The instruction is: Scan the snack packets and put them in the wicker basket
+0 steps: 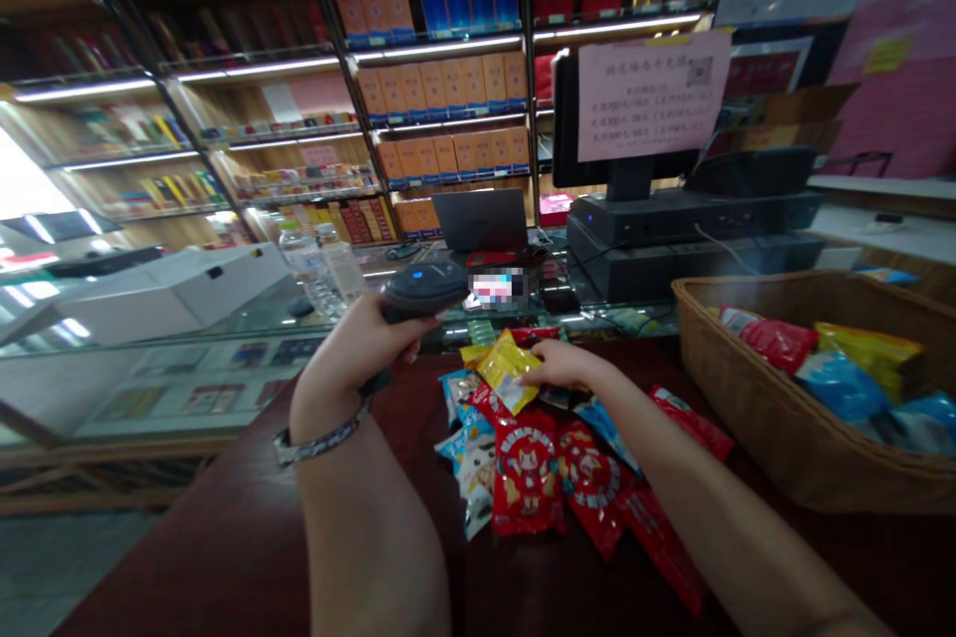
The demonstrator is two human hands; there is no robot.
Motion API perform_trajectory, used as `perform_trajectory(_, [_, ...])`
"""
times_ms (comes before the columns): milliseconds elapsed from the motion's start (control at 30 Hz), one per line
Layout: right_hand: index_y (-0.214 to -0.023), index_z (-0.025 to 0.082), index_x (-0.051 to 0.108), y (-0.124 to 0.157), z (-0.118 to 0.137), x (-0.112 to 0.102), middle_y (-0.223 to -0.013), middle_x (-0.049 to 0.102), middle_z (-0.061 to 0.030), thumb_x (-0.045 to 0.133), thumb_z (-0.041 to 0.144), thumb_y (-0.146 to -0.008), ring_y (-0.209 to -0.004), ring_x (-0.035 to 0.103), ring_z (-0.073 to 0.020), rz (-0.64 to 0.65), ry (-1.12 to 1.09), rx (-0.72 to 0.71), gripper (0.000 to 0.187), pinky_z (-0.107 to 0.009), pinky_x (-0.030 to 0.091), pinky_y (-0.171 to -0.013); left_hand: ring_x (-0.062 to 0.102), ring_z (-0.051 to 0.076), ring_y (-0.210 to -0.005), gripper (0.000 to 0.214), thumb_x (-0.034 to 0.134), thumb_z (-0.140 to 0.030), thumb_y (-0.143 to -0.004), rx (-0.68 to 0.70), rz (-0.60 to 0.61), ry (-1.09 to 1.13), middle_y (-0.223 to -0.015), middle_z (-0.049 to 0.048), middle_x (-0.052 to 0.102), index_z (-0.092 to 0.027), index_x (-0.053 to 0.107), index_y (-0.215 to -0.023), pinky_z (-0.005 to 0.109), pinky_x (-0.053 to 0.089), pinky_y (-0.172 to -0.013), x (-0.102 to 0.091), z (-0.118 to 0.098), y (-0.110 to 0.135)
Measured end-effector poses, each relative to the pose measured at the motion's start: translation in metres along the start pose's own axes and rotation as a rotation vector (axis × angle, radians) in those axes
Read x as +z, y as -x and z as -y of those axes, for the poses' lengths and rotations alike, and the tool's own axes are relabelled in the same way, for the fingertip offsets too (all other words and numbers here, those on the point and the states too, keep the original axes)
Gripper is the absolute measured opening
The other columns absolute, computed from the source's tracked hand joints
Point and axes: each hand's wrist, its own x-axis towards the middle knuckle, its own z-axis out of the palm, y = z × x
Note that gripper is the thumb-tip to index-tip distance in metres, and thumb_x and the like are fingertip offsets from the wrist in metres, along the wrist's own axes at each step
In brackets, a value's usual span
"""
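My left hand (358, 348) is raised and grips a dark handheld barcode scanner (422, 289), its head pointing forward over the glass counter. A beaded bracelet (321, 438) circles that wrist. My right hand (568, 365) pinches a yellow snack packet (508, 370) at the near side of a loose pile of snack packets (527, 468). The pile holds red, blue and white packets and lies on a dark red wooden counter (224, 557). The packet's lower part is partly hidden by other packets.
A wicker basket (784, 448) full of red, yellow and blue packets stands to the right. Behind it are a glass display counter (186, 378), water bottles (310, 269), a laptop (479, 221), and a monitor with a paper notice (653, 98). Lit shelves of boxes rise at the back.
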Motion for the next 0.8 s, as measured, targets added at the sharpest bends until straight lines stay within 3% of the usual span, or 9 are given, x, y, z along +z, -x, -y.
perform_trajectory(100, [-0.097, 0.018, 0.061, 0.005, 0.002, -0.004, -0.087, 0.074, -0.0049, 0.082, 0.035, -0.072, -0.067, 0.07, -0.0188, 0.073, -0.355, 0.028, 0.037, -0.029, 0.056, -0.059, 0.055, 0.015, -0.045, 0.034, 0.07, -0.044, -0.075, 0.007, 0.027, -0.01, -0.047, 0.0028, 0.061, -0.018, 0.061, -0.054, 0.026, 0.044, -0.051, 0.001, -0.002, -0.001])
perform_trajectory(167, [-0.099, 0.019, 0.059, 0.011, 0.005, -0.012, -0.086, 0.074, -0.0032, 0.086, 0.033, -0.068, -0.071, 0.071, -0.0185, 0.054, -0.516, 0.001, 0.043, -0.026, 0.057, -0.058, 0.055, 0.015, -0.046, 0.036, 0.07, -0.045, -0.076, 0.01, 0.033, -0.024, -0.047, 0.0034, 0.062, -0.018, 0.062, -0.053, 0.027, 0.044, -0.051, 0.003, -0.003, -0.002])
perform_trajectory(267, [-0.091, 0.019, 0.057, 0.024, 0.012, -0.031, -0.084, 0.073, -0.0028, 0.09, 0.03, -0.063, -0.074, 0.072, -0.0187, -0.055, -0.671, -0.055, 0.045, -0.024, 0.057, -0.058, 0.055, 0.015, -0.045, 0.036, 0.07, -0.045, -0.076, 0.026, 0.016, -0.013, -0.046, 0.003, 0.061, -0.018, 0.062, -0.053, 0.027, 0.044, -0.051, 0.005, -0.003, -0.003])
perform_trajectory(433, [-0.095, 0.019, 0.057, 0.039, 0.015, -0.061, -0.095, 0.074, -0.0031, 0.08, 0.018, -0.074, -0.081, 0.073, -0.0149, -0.344, -1.013, -0.207, 0.031, -0.022, 0.06, -0.066, 0.052, 0.013, -0.044, 0.03, 0.072, -0.04, -0.074, 0.055, -0.123, 0.124, -0.046, -0.0003, 0.058, -0.018, 0.061, -0.058, 0.024, 0.041, -0.048, 0.008, -0.01, -0.004])
perform_trajectory(533, [-0.102, 0.019, 0.062, 0.04, 0.011, -0.07, -0.103, 0.075, -0.0039, 0.075, 0.013, -0.076, -0.084, 0.073, -0.0142, -0.461, -1.076, -0.259, 0.03, -0.021, 0.06, -0.067, 0.05, 0.013, -0.044, 0.03, 0.072, -0.041, -0.075, 0.069, -0.134, 0.177, -0.046, -0.0011, 0.057, -0.018, 0.061, -0.06, 0.024, 0.041, -0.047, 0.011, -0.016, -0.002])
perform_trajectory(700, [-0.103, 0.02, 0.063, 0.039, 0.006, -0.074, -0.105, 0.075, -0.0038, 0.075, 0.009, -0.073, -0.085, 0.073, -0.0153, -0.539, -1.113, -0.253, 0.034, -0.022, 0.061, -0.068, 0.054, 0.014, -0.044, 0.033, 0.073, -0.045, -0.075, 0.081, 0.08, 0.046, -0.047, -0.0004, 0.06, -0.018, 0.062, -0.061, 0.024, 0.043, -0.047, 0.022, -0.027, -0.002])
perform_trajectory(800, [-0.101, 0.02, 0.062, 0.039, 0.007, -0.073, -0.105, 0.075, -0.0033, 0.076, 0.009, -0.071, -0.086, 0.073, -0.0163, -0.562, -1.125, -0.275, 0.036, -0.023, 0.062, -0.069, 0.054, 0.014, -0.043, 0.032, 0.072, -0.045, -0.076, 0.067, 0.113, 0.044, -0.048, -0.0004, 0.06, -0.018, 0.063, -0.062, 0.024, 0.042, -0.046, 0.033, -0.035, -0.003])
